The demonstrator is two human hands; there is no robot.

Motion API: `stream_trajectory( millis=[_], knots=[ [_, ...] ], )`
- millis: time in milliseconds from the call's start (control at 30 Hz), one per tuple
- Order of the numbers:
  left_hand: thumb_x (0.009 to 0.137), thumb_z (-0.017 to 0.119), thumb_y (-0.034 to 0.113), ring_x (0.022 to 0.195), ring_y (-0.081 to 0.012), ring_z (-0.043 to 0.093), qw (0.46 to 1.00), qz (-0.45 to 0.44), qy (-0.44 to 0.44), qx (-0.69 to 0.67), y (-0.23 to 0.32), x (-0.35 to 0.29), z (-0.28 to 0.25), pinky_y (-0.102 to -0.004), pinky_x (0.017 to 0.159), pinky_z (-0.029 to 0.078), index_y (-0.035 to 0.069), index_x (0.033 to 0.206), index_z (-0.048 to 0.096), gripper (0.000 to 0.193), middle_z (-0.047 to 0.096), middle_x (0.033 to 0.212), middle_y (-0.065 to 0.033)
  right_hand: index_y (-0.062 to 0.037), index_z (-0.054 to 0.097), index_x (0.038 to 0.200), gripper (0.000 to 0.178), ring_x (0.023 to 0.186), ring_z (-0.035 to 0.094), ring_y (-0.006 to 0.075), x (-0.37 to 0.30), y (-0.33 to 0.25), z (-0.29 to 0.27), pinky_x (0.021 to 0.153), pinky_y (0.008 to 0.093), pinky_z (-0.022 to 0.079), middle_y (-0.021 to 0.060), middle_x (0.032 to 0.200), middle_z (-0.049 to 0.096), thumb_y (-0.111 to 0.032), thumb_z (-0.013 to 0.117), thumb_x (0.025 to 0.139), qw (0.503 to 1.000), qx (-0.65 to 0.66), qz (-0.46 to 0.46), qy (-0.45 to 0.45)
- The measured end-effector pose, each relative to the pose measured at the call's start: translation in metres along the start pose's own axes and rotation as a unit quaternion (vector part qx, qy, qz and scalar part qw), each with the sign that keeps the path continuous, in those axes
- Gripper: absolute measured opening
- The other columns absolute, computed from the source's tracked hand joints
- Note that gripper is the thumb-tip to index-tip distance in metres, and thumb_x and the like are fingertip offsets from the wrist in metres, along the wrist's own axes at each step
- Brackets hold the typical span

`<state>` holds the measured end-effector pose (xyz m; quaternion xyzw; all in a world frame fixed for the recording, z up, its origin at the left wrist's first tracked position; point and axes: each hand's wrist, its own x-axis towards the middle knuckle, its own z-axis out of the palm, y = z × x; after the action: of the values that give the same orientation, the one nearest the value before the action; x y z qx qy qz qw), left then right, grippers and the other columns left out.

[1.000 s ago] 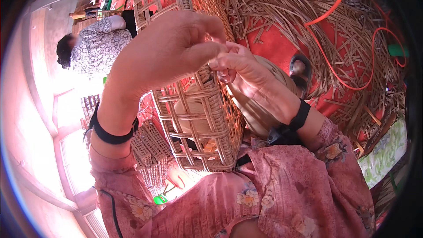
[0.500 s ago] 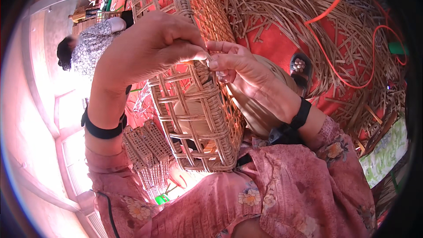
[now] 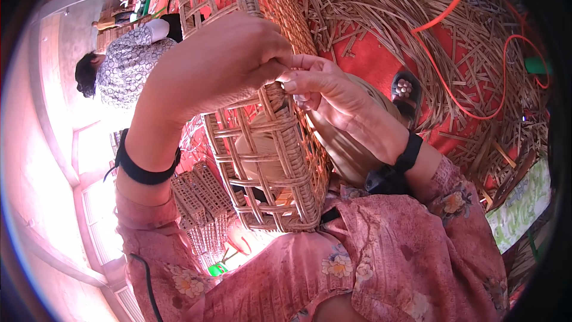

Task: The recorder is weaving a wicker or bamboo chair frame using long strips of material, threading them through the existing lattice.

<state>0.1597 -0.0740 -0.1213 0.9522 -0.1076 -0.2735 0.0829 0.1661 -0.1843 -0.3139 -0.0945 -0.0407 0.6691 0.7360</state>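
far person [image 3: 134,71]: top with rings
left hand [image 3: 217,62]: fingers bent over the woven basket [image 3: 293,143]; can't tell if gripping
woven basket: under both hands, by the pink shirt [image 3: 399,244]
right hand [image 3: 339,98]: fingertips by the left hand; can't tell if gripping
brown strips [image 3: 381,9]: messy heap

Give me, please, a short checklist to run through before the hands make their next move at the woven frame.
1. Hands together: ok, left hand and right hand meet at the fingertips.
2. Hands at the woven frame: ok, they are beside its long braided edge.
3. Secure pinch: cannot tell, the fingertips hide it.
4. Orange cord away from the hands: ok.
5. Loose strips tidied: not ok, strewn over the red floor.
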Motion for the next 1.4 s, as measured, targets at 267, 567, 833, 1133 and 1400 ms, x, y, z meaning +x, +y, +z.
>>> stream_trajectory(
  millis=[267, 567, 833, 1133, 1400],
  knots=[
    [0.087, 0.060, 0.022, 0.071, -0.0300, 0.057, 0.996, -0.043, 0.023, 0.076, 0.015, 0.002, 0.013, -0.0403, 0.061, 0.043, 0.004, 0.088, 0.052, 0.019, 0.053, 0.075, -0.0111, -0.0003, 0.054, 0.112, 0.031, 0.069, 0.055, 0.0041, -0.015, -0.012, 0.016, 0.059, 0.0176, 0.042, 0.0035, 0.086, 0.063, -0.002, 0.064, 0.083, 0.995, -0.051, -0.080, 0.018],
    [0.090, 0.051, 0.050, 0.085, -0.0310, 0.059, 0.976, -0.118, 0.181, 0.013, 0.025, -0.006, 0.026, -0.0381, 0.073, 0.046, 0.002, 0.101, 0.051, 0.049, 0.055, 0.089, -0.0151, 0.0025, 0.050, 0.115, 0.031, 0.087, 0.061, 0.0103, -0.036, -0.031, 0.040, 0.079, 0.0245, 0.051, 0.0069, 0.097, 0.063, 0.001, 0.061, 0.086, 0.923, -0.295, -0.240, 0.060],
    [0.091, 0.059, 0.036, 0.097, -0.0199, 0.061, 0.880, -0.122, 0.367, -0.276, 0.019, -0.061, 0.003, -0.0315, 0.079, 0.050, -0.001, 0.110, 0.062, 0.042, 0.065, 0.101, -0.0144, 0.0012, 0.061, 0.101, 0.018, 0.079, 0.062, 0.0138, -0.034, -0.017, 0.051, 0.063, 0.0243, 0.053, 0.0080, 0.093, 0.064, 0.001, 0.062, 0.083, 0.718, -0.556, -0.416, 0.049],
    [0.098, 0.043, 0.040, 0.068, -0.0092, 0.053, 0.717, -0.234, 0.489, -0.438, -0.037, -0.116, 0.116, -0.0244, 0.063, 0.044, 0.003, 0.089, 0.064, 0.043, 0.061, 0.078, -0.0018, 0.0009, 0.064, 0.102, 0.015, 0.073, 0.055, 0.0077, -0.047, -0.019, 0.032, 0.065, 0.0225, 0.045, 0.0022, 0.086, 0.062, -0.007, 0.062, 0.090, 0.728, -0.586, -0.310, 0.173],
    [0.081, 0.064, 0.007, 0.085, -0.0158, 0.058, 0.666, -0.025, 0.335, -0.666, -0.024, -0.054, 0.226, -0.0317, 0.076, 0.050, 0.001, 0.106, 0.063, 0.026, 0.064, 0.095, -0.0071, 0.0029, 0.065, 0.100, 0.016, 0.068, 0.053, 0.0061, -0.042, -0.021, 0.046, 0.061, 0.0214, 0.043, 0.0010, 0.079, 0.062, -0.008, 0.059, 0.091, 0.651, -0.661, -0.298, 0.225]
  ],
)
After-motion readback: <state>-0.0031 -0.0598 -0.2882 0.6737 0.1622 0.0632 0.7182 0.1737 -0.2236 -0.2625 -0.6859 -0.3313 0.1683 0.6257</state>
